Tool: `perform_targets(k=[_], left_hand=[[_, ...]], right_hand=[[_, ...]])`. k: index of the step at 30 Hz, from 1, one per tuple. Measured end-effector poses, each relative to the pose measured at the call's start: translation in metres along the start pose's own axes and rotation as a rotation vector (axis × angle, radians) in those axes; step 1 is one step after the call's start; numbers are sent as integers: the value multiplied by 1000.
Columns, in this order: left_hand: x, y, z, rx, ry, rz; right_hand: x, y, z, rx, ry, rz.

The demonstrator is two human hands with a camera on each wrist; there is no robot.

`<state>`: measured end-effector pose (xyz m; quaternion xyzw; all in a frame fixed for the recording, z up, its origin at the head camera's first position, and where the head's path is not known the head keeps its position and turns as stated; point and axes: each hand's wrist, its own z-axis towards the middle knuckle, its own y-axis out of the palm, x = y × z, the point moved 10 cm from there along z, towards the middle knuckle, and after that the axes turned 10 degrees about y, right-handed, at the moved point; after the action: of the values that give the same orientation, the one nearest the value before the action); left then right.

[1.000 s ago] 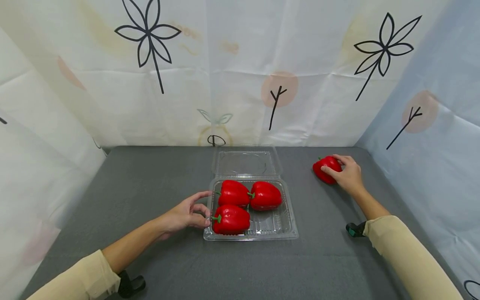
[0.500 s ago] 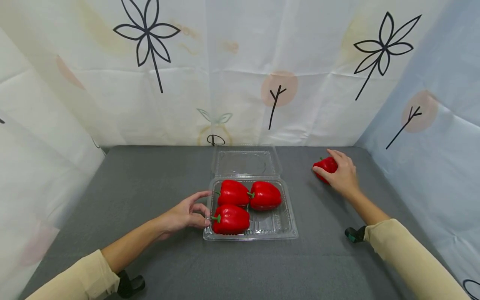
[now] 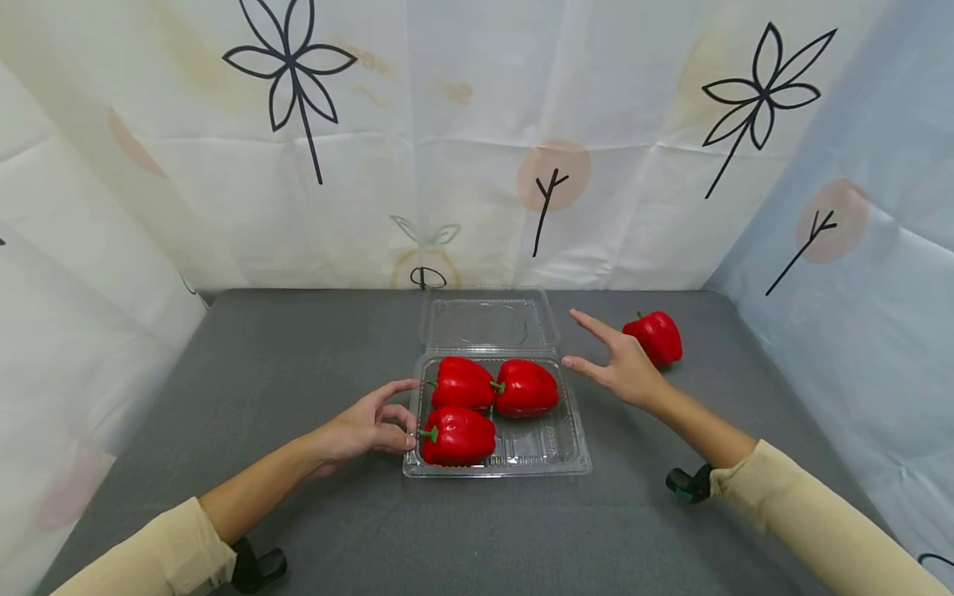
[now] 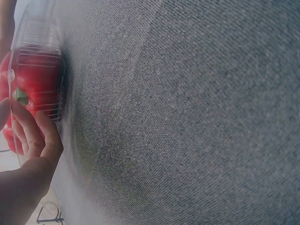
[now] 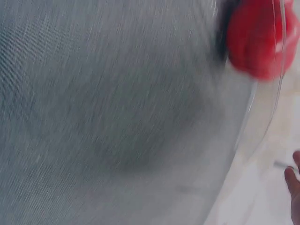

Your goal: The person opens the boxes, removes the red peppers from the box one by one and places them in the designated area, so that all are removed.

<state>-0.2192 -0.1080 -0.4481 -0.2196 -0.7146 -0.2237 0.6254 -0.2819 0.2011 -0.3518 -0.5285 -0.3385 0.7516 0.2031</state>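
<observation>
From the head view, the clear container point(image 3: 547, 451) stands about mid-bench, its lid point(image 3: 488, 323) folded back towards the far edge of the bench point(image 3: 313, 356). Three red peppers lie in it: the far-left pepper point(image 3: 464, 382) and far-right pepper point(image 3: 529, 389) side by side towards that edge, the near-left pepper point(image 3: 458, 436) towards the front edge. A lone red pepper point(image 3: 663, 339) sits on the bench near its far right corner. The left hand point(image 3: 373, 424) touches the container's left side with loosely bent fingers; the right hand point(image 3: 622, 372), fingers spread and holding nothing, hovers between the container and the lone red pepper.

From the left wrist, bent fingers point(image 4: 35, 133) rest against the ribbed outer wall, a green stem point(image 4: 20, 96) showing through it. The plastic looks thin, light and flexible, so the side rim seems the sensible place to steady it.

From the right wrist, motion blurs a red pepper point(image 5: 255, 42) behind clear plastic; which one, I cannot tell. Only fingertips point(image 5: 293, 185) show. The peppers look firm, glossy and fairly light, probably slippery; thumb and fingers across the broad sides should hold better than the stem.
</observation>
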Motion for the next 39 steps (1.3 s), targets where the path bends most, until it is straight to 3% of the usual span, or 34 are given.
perform_targets(k=[5,10,14,20,39], left_hand=[[0,0,0,1,-3,-5],[0,0,0,0,-6,-2],[-1,0,0,-2,-5,0],[0,1,0,1,-8,2],[1,2,0,4,-15,-3]], right_hand=[[-29,18,-4,-103,-94,71],[-37,39,-4,-234,-93,61],[-39,50,-5,-286,-93,43],[-41,60,-6,-329,-99,13],[-45,69,-4,-356,-112,-45]])
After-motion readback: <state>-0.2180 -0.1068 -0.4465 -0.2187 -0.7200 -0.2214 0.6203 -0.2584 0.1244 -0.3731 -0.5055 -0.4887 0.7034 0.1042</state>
